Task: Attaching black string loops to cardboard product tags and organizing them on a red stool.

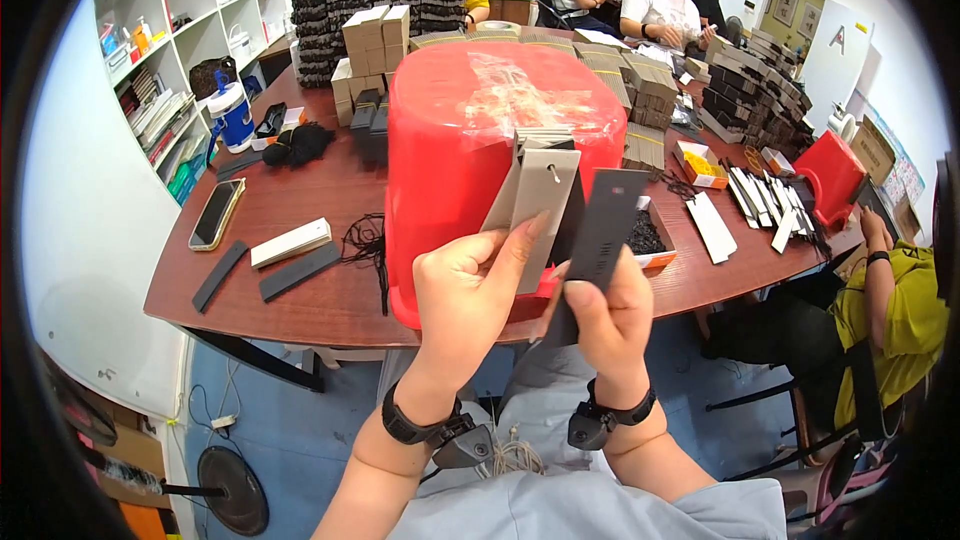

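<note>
- Reddish-brown wood-look table (280, 312), carrying:
- upturned red plastic bin (425, 185)
- rectangular black-screened phone (216, 214)
- blue-and-white cylindrical jug (234, 123)
- stacked cream rectangular tags (290, 242)
- two flat black strips (301, 272)

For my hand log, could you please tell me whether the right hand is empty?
No, the right hand holds a dark narrow tag, with the thumb pressed against it.

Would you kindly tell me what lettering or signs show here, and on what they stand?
Dark tag in the right hand: small print, too blurred to read.
White panel at the back right: one large dark capital letter.
Framed signs left of it: dark characters, too small to read reliably.
</note>
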Motion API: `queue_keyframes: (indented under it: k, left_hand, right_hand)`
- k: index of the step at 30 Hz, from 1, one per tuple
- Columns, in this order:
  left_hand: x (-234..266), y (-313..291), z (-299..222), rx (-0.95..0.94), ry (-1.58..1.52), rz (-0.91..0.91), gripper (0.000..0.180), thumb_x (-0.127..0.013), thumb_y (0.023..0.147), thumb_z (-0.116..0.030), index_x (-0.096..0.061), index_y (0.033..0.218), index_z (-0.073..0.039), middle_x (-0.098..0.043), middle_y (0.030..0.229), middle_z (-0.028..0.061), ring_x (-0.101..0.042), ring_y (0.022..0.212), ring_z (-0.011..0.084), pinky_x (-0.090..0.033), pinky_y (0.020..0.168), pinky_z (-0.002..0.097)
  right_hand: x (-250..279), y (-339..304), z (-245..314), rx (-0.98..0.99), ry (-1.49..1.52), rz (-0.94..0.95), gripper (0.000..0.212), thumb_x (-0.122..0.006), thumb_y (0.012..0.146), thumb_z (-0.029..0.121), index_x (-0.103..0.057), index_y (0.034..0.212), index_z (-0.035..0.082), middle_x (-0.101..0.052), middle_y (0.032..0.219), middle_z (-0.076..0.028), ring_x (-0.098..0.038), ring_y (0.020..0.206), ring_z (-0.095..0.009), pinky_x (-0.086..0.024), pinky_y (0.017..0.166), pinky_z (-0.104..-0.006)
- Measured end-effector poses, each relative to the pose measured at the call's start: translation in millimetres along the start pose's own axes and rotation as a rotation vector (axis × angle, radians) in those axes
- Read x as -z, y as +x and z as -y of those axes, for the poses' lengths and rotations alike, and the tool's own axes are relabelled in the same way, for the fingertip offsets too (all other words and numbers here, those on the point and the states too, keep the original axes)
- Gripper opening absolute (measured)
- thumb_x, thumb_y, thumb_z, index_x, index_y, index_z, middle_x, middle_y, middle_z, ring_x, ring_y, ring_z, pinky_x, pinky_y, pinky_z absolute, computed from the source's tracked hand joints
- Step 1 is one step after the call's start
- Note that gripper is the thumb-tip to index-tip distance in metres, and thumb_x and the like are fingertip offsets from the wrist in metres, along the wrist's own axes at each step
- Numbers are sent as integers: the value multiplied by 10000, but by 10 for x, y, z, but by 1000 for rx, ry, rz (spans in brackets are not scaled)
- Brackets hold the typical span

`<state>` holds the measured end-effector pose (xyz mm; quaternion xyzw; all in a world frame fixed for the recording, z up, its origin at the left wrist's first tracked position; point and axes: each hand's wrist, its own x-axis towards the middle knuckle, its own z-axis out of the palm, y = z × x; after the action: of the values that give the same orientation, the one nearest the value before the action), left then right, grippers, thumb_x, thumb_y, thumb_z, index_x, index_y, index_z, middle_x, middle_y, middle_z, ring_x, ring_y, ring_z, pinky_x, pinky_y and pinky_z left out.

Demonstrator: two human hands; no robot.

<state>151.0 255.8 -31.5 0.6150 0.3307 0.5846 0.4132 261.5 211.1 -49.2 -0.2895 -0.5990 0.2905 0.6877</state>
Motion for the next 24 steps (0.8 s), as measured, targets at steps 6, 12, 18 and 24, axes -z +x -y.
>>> queue_keyframes:
  k: [6,12,18,24]
  left_hand:
    - [23,-20,25,13,-53,14,180,-567,779,-135,-613,768,38,-549,532,27,-445,479,11,-355,391,188]
    - [100,-56,-25,157,-131,60,198,-540,784,-103,-558,652,43,-485,467,46,-433,418,28,-330,357,217]
    - [443,-183,60,-268,500,-29,169,-628,706,-154,-614,745,10,-568,615,95,-506,506,93,-416,484,221]
    - [1714,315,378,-268,839,-127,177,-618,693,-135,-604,813,-5,-595,792,85,-561,654,132,-432,581,233]
  right_hand:
    - [-43,123,-45,9,-310,-12,169,-557,759,48,-510,909,-14,-556,718,-64,-499,655,-64,-417,579,-206]
    - [-111,150,21,-283,-99,6,111,-531,779,35,-510,875,-16,-560,767,-16,-480,666,-37,-414,585,-183]
    - [-118,207,-29,-218,-44,-90,71,-484,810,45,-488,840,-20,-545,705,-43,-520,494,-91,-429,410,-197]
    - [-112,204,-55,-169,-145,-66,112,-506,809,81,-490,851,-21,-522,654,-29,-496,457,-80,-411,408,-192]
